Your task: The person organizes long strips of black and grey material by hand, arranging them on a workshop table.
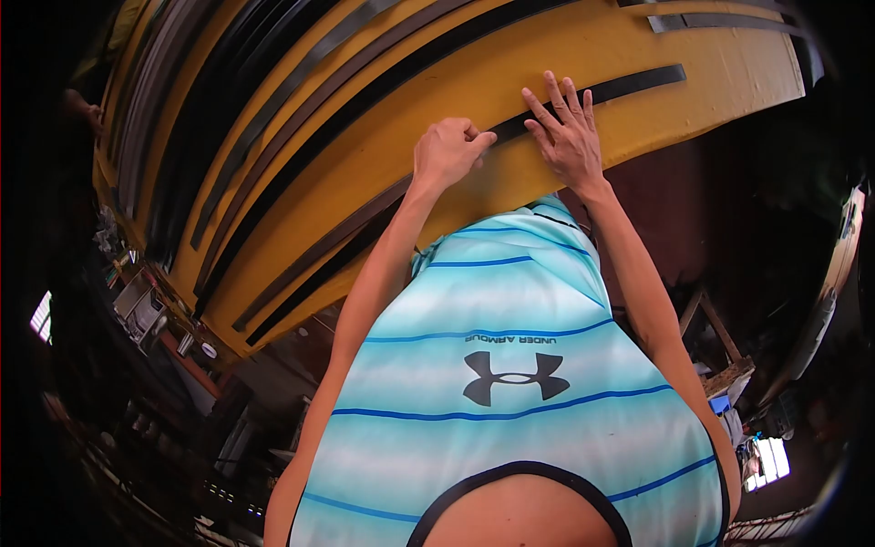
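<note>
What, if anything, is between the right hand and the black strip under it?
Nothing visible. The right hand lies spread across the black strip, seemingly touching it; what the hand covers is hidden. The left hand, curled, is beside it, not in between.

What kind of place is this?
Probably a small workshop, perhaps for belts or straps, though the material can't be confirmed. Clues: long dark strips laid roughly side by side, the broad yellow work table under them, and a rough wooden frame in the dim, cluttered surroundings.

Fisheye distortion bows the lit tabletop point(492, 73) inside black corners.
</note>
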Demonstrator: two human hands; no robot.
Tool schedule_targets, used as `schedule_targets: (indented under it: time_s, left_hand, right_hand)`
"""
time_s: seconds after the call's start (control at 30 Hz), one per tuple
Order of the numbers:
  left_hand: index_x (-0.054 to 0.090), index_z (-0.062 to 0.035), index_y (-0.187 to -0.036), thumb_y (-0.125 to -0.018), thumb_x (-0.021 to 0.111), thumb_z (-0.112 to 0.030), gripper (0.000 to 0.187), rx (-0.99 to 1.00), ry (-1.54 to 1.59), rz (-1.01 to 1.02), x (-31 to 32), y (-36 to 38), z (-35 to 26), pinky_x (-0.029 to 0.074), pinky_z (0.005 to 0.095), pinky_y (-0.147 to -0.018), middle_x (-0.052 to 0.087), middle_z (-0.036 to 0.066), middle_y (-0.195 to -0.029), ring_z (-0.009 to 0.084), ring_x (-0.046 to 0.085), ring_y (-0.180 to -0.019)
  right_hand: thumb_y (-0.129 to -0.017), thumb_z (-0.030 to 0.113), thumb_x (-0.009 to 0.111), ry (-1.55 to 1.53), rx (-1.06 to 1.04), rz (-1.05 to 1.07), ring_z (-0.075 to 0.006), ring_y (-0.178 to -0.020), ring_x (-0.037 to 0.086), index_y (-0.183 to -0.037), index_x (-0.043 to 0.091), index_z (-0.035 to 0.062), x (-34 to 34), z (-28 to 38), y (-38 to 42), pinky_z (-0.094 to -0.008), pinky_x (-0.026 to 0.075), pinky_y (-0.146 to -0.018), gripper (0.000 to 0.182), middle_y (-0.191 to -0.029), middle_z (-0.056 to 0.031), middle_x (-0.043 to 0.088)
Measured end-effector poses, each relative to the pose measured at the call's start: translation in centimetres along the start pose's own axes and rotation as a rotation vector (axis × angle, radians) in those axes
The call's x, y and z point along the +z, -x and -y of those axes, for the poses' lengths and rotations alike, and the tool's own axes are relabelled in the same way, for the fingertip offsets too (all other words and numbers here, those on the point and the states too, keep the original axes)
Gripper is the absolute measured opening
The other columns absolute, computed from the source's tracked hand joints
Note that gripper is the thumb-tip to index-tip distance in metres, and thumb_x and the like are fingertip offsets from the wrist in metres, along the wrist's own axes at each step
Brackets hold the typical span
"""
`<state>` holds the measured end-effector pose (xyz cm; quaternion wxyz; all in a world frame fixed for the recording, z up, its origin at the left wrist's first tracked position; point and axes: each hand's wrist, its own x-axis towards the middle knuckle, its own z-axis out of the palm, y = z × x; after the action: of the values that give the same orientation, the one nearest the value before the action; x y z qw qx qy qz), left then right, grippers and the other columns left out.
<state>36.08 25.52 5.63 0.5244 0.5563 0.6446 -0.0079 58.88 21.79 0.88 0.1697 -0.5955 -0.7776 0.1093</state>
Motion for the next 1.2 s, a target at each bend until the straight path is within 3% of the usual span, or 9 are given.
schedule_targets:
  time_s: [0.3, 0.5, 0.83, 0.93, 1.13, 1.2]
  left_hand:
    - [0.074, -0.006, -0.088, -0.095, 0.07, -0.036, 0.031, 0.032, 0.362, 0.138, -0.8, -0.3, 1.5, 0.047, 0.0265, -0.061, 0.07, 0.003, -0.067, 0.0094, 0.059, -0.061]
    - [0.074, -0.0041, -0.088, -0.095, 0.07, -0.034, 0.031, 0.107, 0.386, 0.135, -1.0, 0.0, 1.4, 0.045, 0.0274, -0.056, 0.068, 0.003, -0.066, 0.0091, 0.058, -0.059]
    - [0.074, -0.0021, -0.087, -0.093, 0.072, -0.034, 0.032, 0.026, 0.175, 0.035, -0.5, 0.0, 0.4, 0.048, 0.0267, -0.054, 0.07, 0.007, -0.066, 0.011, 0.062, -0.055]
    - [0.072, -0.0012, -0.086, -0.095, 0.074, -0.031, 0.032, 0.061, 0.193, 0.011, -0.3, -0.1, 0.5, 0.042, 0.0232, -0.046, 0.068, 0.005, -0.063, 0.0078, 0.058, -0.051]
    - [0.073, 0.0, -0.087, -0.094, 0.075, -0.032, 0.033, 0.061, 0.103, -0.03, -0.1, 0.0, 0.3, 0.044, 0.0232, -0.048, 0.07, 0.005, -0.064, 0.0083, 0.06, -0.052]
    - [0.075, -0.0037, -0.086, -0.091, 0.072, -0.038, 0.035, 0.052, 0.067, -0.039, -0.1, 0.2, 0.3, 0.051, 0.029, -0.057, 0.072, 0.006, -0.066, 0.0124, 0.064, -0.054]
  right_hand:
    - [-0.106, 0.044, 0.049, 0.008, 0.045, 0.05, -0.0229, -0.156, 0.022, -0.153, 0.049, 0.0337, -0.5, 0.4, -0.1, -0.0446, 0.011, -0.128, 0.048, -0.168, 0.0016, 0.03]
    - [-0.106, 0.045, 0.048, -0.056, 0.036, 0.012, -0.0219, -0.157, 0.021, -0.153, 0.048, 0.0329, -0.7, 0.4, -0.1, -0.0442, 0.009, -0.128, 0.049, -0.168, 0.0019, 0.028]
    - [-0.105, 0.046, 0.049, -0.009, 0.033, 0.005, -0.0222, -0.157, 0.021, -0.152, 0.05, 0.0324, 0.0, 0.1, 0.0, -0.044, 0.01, -0.128, 0.05, -0.168, 0.0016, 0.028]
    - [-0.104, 0.047, 0.051, -0.015, 0.036, -0.007, -0.0228, -0.156, 0.024, -0.151, 0.052, 0.032, 0.2, 0.2, 0.0, -0.0444, 0.011, -0.128, 0.05, -0.167, 0.0012, 0.03]
    - [-0.101, 0.048, 0.056, -0.006, 0.04, -0.033, -0.0233, -0.154, 0.028, -0.149, 0.055, 0.0318, 0.4, 0.3, -0.1, -0.0452, 0.014, -0.128, 0.05, -0.166, 0.0014, 0.034]
    - [-0.101, 0.047, 0.057, -0.005, 0.038, -0.026, -0.0232, -0.154, 0.028, -0.148, 0.056, 0.0319, 0.4, 0.3, -0.1, -0.0453, 0.014, -0.128, 0.05, -0.166, 0.0017, 0.034]
